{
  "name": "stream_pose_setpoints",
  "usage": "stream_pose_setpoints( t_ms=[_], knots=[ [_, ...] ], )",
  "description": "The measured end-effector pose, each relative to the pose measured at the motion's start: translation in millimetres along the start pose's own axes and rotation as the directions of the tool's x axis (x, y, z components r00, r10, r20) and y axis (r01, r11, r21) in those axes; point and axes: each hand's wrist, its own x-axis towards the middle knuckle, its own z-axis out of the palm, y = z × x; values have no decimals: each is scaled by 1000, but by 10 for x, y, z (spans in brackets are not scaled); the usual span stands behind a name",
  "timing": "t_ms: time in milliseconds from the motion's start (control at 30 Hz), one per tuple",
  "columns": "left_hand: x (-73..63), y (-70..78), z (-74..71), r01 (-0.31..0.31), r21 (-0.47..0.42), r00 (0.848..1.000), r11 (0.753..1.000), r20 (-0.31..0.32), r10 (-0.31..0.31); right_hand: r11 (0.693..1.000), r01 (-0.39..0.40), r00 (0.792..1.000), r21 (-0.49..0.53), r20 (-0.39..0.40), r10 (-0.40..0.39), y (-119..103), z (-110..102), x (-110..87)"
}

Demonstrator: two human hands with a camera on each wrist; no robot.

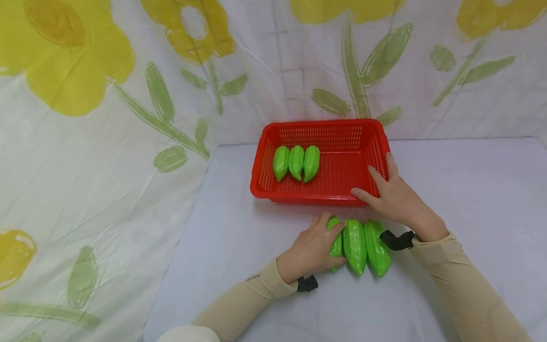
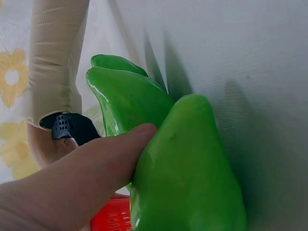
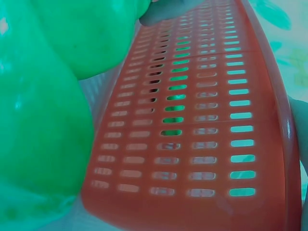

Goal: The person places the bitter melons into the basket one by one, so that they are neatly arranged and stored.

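Observation:
My left hand (image 1: 311,247) grips the leftmost of three glossy green toy vegetables on the table, a tapered one (image 2: 187,168), with the thumb along its side. Beside it lie the middle green vegetable (image 1: 354,244) and the right one (image 1: 378,248), narrow ends toward me. My right hand (image 1: 395,197) rests over the near right corner of a red plastic basket (image 1: 307,195), its fingers spread. The thumb lies at the front rim, and another finger reaches inside. Three more green vegetables (image 1: 297,162) lie side by side in the basket's left part.
The basket has slotted walls (image 3: 192,120) and stands at the back of the white table (image 1: 226,213). A flower-patterned cloth (image 1: 265,71) hangs behind and to the left. Both forearms wear beige sleeves (image 1: 453,266) with black wrist mounts.

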Motion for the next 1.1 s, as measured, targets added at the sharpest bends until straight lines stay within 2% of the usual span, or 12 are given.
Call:
stream_pose_setpoints(
  t_ms=[433,700,900,1100],
  knots=[
    [11,-7,12,14,-25,1000,1000,16,-14,1000,-3,1000,-10,-10,3,9,25,9],
    [7,-28,-19,-2,-44,1000,999,-3,2,1000,-14,1000,-24,8,15,-6,15,10],
    [-19,-29,-80,-10,-58,1000,998,-4,10,1000,0,1000,-10,-5,0,0,19,5],
    [-86,9,-206,-41,-113,999,993,-13,40,1000,-3,1000,-15,-3,3,-9,12,10]
  ],
)
